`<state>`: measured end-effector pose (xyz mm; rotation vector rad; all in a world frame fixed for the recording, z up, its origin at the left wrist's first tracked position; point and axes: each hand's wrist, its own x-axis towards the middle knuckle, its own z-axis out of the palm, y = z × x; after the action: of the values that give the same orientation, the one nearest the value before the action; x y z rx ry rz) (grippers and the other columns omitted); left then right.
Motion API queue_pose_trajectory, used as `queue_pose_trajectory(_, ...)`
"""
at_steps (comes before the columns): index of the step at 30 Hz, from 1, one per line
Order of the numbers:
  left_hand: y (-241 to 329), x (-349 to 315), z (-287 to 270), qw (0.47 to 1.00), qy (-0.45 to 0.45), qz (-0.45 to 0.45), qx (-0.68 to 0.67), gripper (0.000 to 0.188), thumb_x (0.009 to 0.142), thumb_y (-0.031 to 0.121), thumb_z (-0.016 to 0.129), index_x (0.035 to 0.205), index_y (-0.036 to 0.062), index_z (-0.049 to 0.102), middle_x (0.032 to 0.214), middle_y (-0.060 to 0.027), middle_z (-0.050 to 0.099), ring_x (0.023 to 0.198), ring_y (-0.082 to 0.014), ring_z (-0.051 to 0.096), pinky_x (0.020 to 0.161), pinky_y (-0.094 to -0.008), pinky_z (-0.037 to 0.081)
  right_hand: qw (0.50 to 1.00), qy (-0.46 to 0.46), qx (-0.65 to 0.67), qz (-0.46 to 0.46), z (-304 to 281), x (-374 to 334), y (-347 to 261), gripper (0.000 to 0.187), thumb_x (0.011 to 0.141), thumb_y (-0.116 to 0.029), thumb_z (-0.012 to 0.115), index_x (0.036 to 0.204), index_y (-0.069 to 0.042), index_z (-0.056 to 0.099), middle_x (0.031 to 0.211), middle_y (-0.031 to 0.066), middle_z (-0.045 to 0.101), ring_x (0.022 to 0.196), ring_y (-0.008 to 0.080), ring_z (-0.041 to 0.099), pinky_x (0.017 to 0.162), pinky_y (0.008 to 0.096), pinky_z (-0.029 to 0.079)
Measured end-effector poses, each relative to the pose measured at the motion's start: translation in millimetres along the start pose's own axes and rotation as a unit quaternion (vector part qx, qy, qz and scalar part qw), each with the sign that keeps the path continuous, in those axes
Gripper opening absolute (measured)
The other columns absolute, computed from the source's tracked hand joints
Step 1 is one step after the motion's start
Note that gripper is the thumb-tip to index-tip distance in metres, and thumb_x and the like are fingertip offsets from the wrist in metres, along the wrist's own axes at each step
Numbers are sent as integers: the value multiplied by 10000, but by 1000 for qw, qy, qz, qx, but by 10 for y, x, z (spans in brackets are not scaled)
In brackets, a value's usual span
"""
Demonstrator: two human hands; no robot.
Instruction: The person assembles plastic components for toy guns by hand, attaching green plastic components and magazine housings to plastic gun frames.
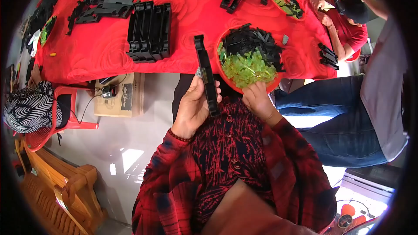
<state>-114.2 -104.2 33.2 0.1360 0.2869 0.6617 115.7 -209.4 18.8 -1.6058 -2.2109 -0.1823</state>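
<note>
My left hand [194, 104] grips a long, narrow black plastic part [206, 76], held tilted near the table's front edge. A bit of something pale shows beside the part, above my left thumb. My right hand [257, 99] reaches over the near rim of a round red basket [220, 70]. Its fingers are bent together, with the tips among small translucent yellow-green pieces [250, 67]; whatever they pinch is hidden. Behind the green pieces, small black strips [252, 39] fill the basket's far half.
A stack of black parts [149, 31] stands left on the red-covered table [183, 21], with loose ones [109, 0] behind. A second basket [285, 2] lies far right. A person in jeans [331, 126] stands close on my right; others sit around. A cardboard box [117, 98] is on the floor.
</note>
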Motion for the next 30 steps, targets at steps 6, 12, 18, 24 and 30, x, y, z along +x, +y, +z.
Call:
queue_pose_trajectory(6,-22,-42,-40,1000,-14,9,12,346,1026,255,496,1350,138,462,1111,-138,587,938,-232,591,828,-394,523,999,-16,1,-48,-45,-29,-78,241,775,-94,644,996,-33,572,869,95,501,826,290,509,743,399,414)
queue_pose_trajectory(12,-43,-44,-52,1000,-16,-2,25,336,1038,271,470,1335,116,461,1109,-143,610,941,-244,613,833,-403,526,999,-22,8,-28,-74,-89,-105,320,797,-101,736,1062,-15,578,961,130,559,860,324,539,756,427,433)
queue_pose_trajectory(18,-62,-81,-43,1000,-16,-2,16,330,1023,287,507,1310,126,483,1097,-138,618,941,-242,614,828,-406,525,999,-43,5,-19,-106,-106,-153,282,840,-157,687,1072,-34,583,983,117,575,915,314,548,815,421,437)
queue_pose_trajectory(24,-72,-63,-43,999,-37,-5,19,368,1040,284,469,1373,131,448,1113,-111,625,963,-230,628,851,-398,537,1000,-26,7,-12,-123,-135,-141,301,835,-133,692,1101,-35,591,1001,114,586,919,311,564,818,414,454)
queue_pose_trajectory(30,-83,-58,-40,999,-23,-2,28,325,1023,297,506,1301,128,496,1106,-121,616,953,-228,608,841,-395,520,1000,-16,20,-16,-111,-181,-108,322,798,-82,690,1103,-41,596,1000,108,592,913,303,572,813,411,464)
